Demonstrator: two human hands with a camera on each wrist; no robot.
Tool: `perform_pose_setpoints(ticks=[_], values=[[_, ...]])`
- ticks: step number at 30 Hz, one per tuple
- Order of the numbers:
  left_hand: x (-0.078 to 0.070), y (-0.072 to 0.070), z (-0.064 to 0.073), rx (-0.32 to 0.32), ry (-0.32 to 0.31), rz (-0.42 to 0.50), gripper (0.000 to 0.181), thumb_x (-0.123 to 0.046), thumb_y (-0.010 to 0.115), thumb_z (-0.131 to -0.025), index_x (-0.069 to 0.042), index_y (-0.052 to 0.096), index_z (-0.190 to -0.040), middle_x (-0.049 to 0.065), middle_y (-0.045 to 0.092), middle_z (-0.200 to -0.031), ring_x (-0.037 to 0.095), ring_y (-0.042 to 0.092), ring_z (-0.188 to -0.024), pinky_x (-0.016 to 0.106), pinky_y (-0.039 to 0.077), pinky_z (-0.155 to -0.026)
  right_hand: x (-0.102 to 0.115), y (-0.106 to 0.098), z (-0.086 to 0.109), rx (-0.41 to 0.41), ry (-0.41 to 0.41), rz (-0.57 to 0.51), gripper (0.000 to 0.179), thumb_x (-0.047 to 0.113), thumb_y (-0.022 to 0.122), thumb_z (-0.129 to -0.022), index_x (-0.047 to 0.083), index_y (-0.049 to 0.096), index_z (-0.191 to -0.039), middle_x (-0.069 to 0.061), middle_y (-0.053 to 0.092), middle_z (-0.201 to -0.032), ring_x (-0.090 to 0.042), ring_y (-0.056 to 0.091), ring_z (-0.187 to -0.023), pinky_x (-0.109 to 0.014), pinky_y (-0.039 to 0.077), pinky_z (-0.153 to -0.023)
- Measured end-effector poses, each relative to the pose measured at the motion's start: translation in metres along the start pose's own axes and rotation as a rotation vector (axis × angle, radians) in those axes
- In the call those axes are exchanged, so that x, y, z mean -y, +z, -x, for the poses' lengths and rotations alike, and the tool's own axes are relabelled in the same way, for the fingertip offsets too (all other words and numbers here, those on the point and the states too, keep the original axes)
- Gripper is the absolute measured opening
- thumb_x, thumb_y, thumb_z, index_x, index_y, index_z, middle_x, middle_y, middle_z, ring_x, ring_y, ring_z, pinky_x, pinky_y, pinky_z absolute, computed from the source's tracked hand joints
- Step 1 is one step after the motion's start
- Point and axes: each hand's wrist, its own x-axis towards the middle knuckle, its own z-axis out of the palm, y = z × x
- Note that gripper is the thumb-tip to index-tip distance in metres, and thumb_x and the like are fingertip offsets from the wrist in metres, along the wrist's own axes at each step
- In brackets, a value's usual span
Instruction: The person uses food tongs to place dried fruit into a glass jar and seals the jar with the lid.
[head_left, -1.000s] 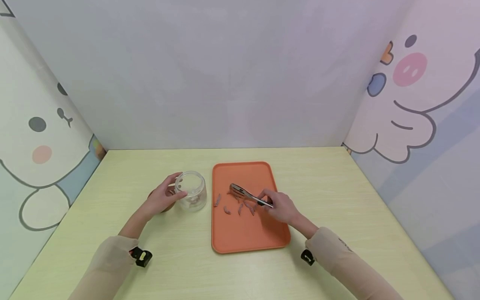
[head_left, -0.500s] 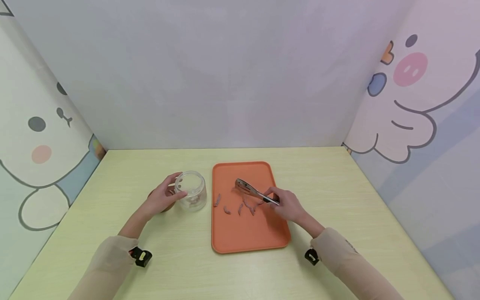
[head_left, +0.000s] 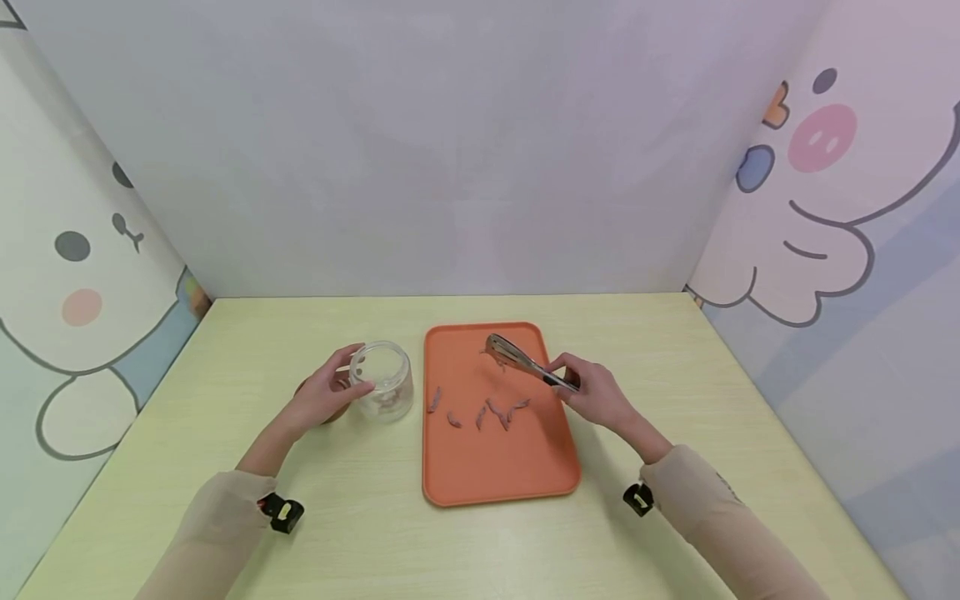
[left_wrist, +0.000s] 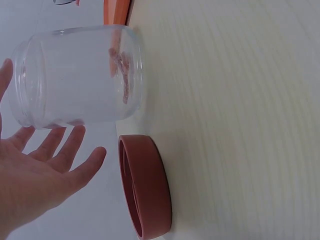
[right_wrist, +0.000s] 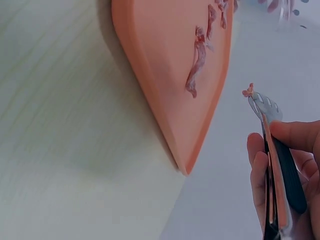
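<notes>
A clear glass jar (head_left: 392,406) stands upright on the table, and my left hand (head_left: 321,400) steadies it near the rim, thumb on one side and fingers on the other. Some reddish strips of meat (left_wrist: 125,75) lie at its bottom in the left wrist view. My right hand (head_left: 596,397) grips a pair of metal tongs (head_left: 528,363) by the dark handles. Between the tong tips is a small strip of meat (right_wrist: 248,91), raised above the orange tray (head_left: 495,475). Several more meat strips (head_left: 497,414) lie scattered across the tray's middle.
A reddish-brown round lid (left_wrist: 152,187) lies on the table beside the jar, mostly covered by my left hand in the head view. The pale wooden table (head_left: 360,533) meets a plain wall behind, and cartoon-printed walls flank both sides.
My right hand and the tongs have risen from the strips and shifted right and toward the back, carrying a meat strip. The left hand and jar have stayed put.
</notes>
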Motion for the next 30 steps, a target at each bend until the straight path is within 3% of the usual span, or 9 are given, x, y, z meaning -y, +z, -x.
perform_pose_setpoints(ticks=[17, 30], values=[[0.002, -0.001, -0.001, 0.01, -0.002, -0.003, 0.075, -0.038, 0.063, -0.08, -0.014, 0.023, -0.138, 0.02, 0.034, -0.132, 0.031, 0.046, -0.102, 0.039, 0.039, -0.077, 0.019, -0.024, -0.017, -0.063, -0.127, 0.025, 0.022, 0.001, 0.062, -0.08, 0.01, 0.06, -0.1, 0.006, 0.048, -0.056, -0.009, 0.04, -0.044, -0.026, 0.033, -0.043], [0.002, -0.001, -0.002, 0.015, -0.005, -0.006, 0.075, -0.038, 0.063, -0.08, -0.014, 0.023, -0.139, 0.019, 0.033, -0.132, 0.031, 0.047, -0.102, 0.039, 0.039, -0.077, 0.051, -0.028, -0.033, -0.061, -0.168, 0.028, 0.022, 0.003, 0.06, -0.081, 0.013, 0.059, -0.1, 0.006, 0.05, -0.06, -0.009, 0.041, -0.046, -0.027, 0.033, -0.046]])
